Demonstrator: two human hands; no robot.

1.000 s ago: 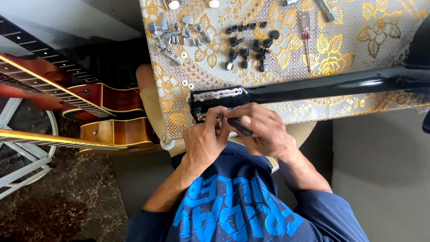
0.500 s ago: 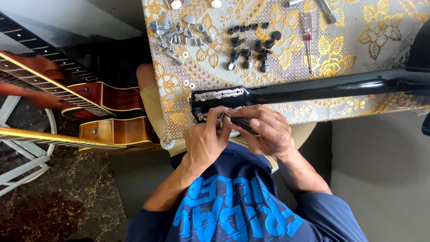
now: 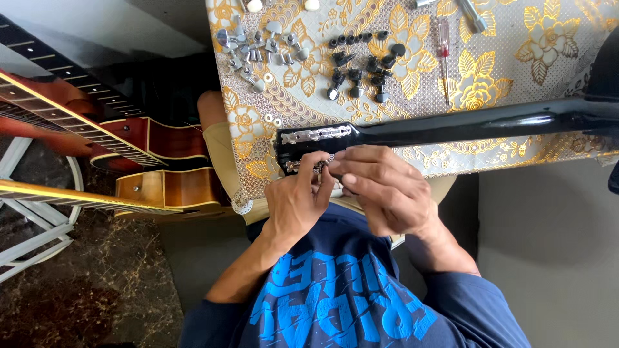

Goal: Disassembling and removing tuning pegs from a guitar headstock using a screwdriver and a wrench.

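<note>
A black guitar neck (image 3: 483,125) lies across the table, its headstock (image 3: 293,145) toward me. A silver tuner plate (image 3: 316,134) runs along the headstock's far edge. My left hand (image 3: 296,203) pinches the tuner strip (image 3: 303,166) on the headstock's near edge. My right hand (image 3: 387,190) is closed right beside it, fingertips at the same strip. It seems to grip a small dark tool that its fingers mostly hide.
On the gold floral cloth (image 3: 516,58) lie several silver tuners (image 3: 258,48), several black tuners (image 3: 361,64), small washers (image 3: 271,119) and a red-handled screwdriver (image 3: 443,48). Two wooden guitars (image 3: 148,167) lean at my left over a white frame (image 3: 32,212).
Both hands stay at the headstock's near edge. My right hand's fingers have closed further over the dark tool, which showed more clearly before.
</note>
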